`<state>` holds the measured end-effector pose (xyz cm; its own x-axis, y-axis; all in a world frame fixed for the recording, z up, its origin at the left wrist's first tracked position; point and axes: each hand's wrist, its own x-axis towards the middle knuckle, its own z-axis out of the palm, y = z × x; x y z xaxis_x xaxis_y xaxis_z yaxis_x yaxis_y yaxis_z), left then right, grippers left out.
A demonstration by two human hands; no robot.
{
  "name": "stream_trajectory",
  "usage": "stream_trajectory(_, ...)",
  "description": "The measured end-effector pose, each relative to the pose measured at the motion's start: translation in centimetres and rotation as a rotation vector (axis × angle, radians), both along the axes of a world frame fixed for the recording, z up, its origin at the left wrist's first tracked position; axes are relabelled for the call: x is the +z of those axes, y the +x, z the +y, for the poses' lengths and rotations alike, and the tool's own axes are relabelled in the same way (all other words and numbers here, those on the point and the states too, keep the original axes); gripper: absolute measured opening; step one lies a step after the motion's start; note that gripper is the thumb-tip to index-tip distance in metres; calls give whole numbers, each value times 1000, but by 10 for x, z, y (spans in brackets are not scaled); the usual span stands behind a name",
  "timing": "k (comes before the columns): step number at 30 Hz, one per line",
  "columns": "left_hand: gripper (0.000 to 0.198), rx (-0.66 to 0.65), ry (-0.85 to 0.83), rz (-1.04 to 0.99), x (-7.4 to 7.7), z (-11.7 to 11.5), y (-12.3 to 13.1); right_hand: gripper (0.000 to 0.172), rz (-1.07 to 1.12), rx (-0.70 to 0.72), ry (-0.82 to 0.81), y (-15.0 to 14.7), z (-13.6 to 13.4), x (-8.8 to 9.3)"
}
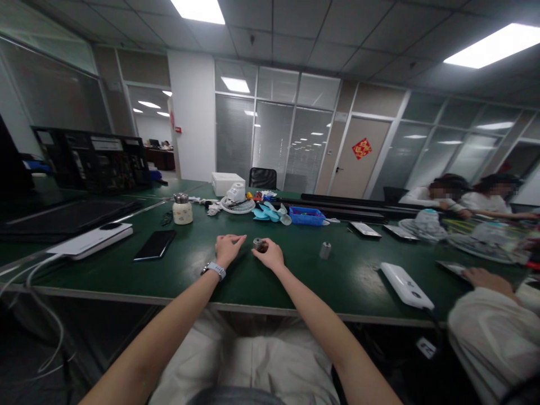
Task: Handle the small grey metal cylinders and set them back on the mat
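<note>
My right hand (271, 255) is closed around a small metal cylinder (257, 243) with a narrow stub on top, standing upright at the middle of the table near me. Just left of it, my left hand (228, 250), with a watch (214, 270) on its wrist, has thumb and fingers pinched together. Whether anything small sits at those fingertips is too fine to make out. A similar metal cylinder (324, 251) stands upright by itself farther right on the green table (291, 287).
Beyond my hands lie blue fan blades (270, 212), a white fan grille (238, 205) and a blue basket (307, 216). To the left are a cream bottle (182, 211) and a black phone (154, 246). A white power bank (406, 285) and a co-worker's sleeve (489, 320) are at right.
</note>
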<state>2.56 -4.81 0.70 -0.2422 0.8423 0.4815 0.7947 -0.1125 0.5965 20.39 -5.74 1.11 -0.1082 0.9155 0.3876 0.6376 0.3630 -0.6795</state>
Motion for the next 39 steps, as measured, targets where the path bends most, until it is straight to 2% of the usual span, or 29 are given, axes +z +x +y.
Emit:
stream_trajectory(4, 38, -16, -174, 170, -5, 1, 0, 38, 14, 11, 3, 1, 0, -1)
stream_trajectory(9, 36, 59, -239, 320, -7, -2, 0, 40, 0, 10, 10, 0, 3, -4)
stream_trajectory(13, 39, 41, -269, 373, -5, -6, 1, 41, -3, 20, 25, 1, 2, -5)
stream_trajectory(20, 42, 9, -306, 370, 0, -9, 1, 44, -24, 44, 33, 4, 2, -5)
stream_trajectory(27, 43, -1, -292, 327, -3, -8, -1, 50, -50, 59, 51, 6, 4, -6)
stream_trajectory(31, 44, -21, -281, 276, -2, -7, 0, 47, -16, 68, 14, 7, 3, -5)
stream_trajectory(39, 51, 21, -237, 178, 3, -9, 1, 36, 113, 86, -60, 6, 13, -9)
